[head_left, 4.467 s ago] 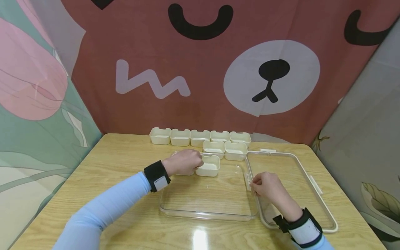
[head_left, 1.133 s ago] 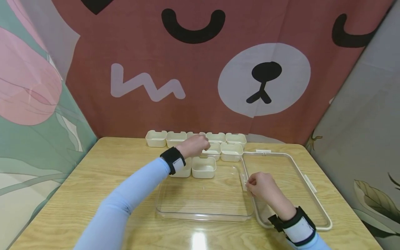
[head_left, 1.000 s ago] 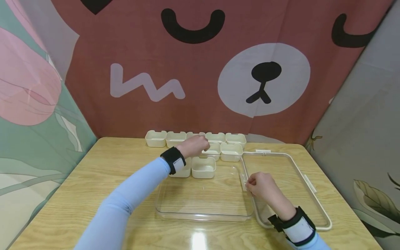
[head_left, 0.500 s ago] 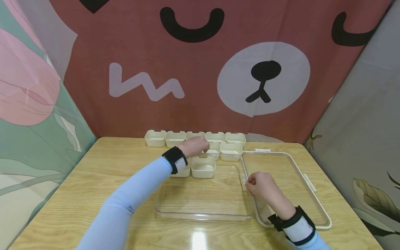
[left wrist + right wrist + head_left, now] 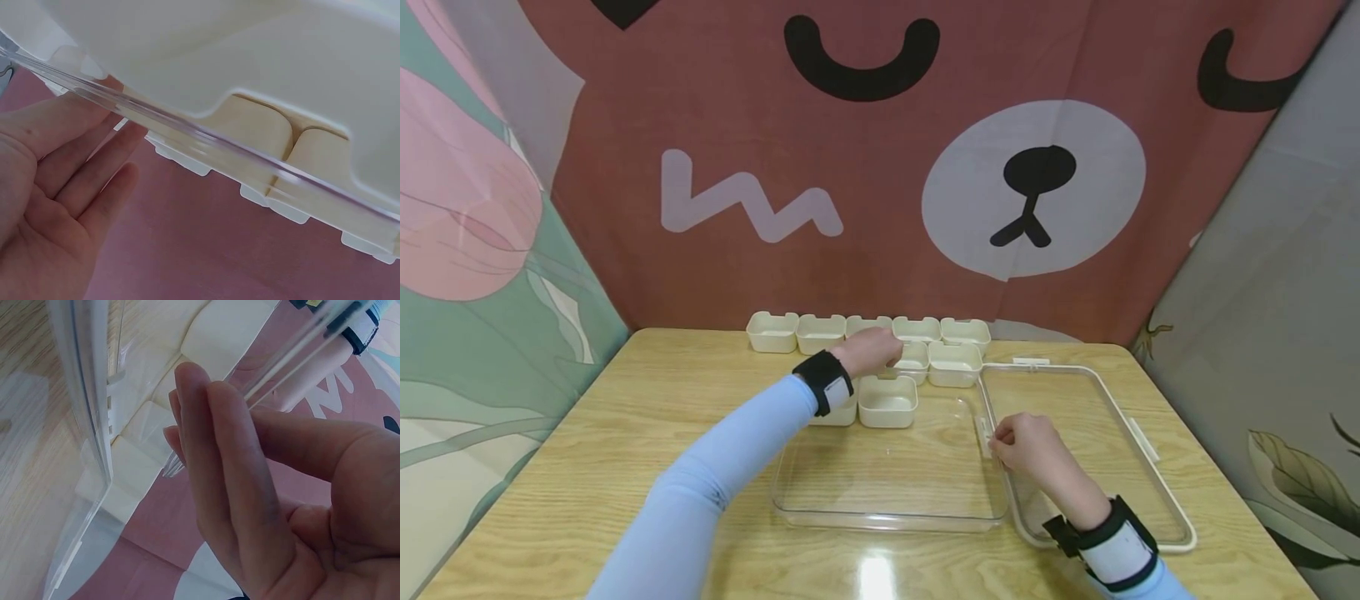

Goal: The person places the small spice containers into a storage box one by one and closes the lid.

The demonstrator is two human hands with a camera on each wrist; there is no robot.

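In the head view my left hand is over the middle of the cream plastic bins, fingertips bent down at the left edge of a second-row bin. In the left wrist view the thumb and index finger of my left hand meet at a bin's wall behind a clear rim, tips partly hidden. My right hand holds the right side of a clear shallow box. In the right wrist view the box's rim runs between thumb and straight fingers. Two bins, one of them this bin, stand at the box's back.
A clear lid with a white rim and side clips lies right of the box. Several cream bins, such as the leftmost one, line the back of the wooden table. A printed bear curtain hangs behind.
Compared with the earliest frame, my left hand has moved back and right, from the bins at the box's back to the second row. In the last second both hands stay nearly still.
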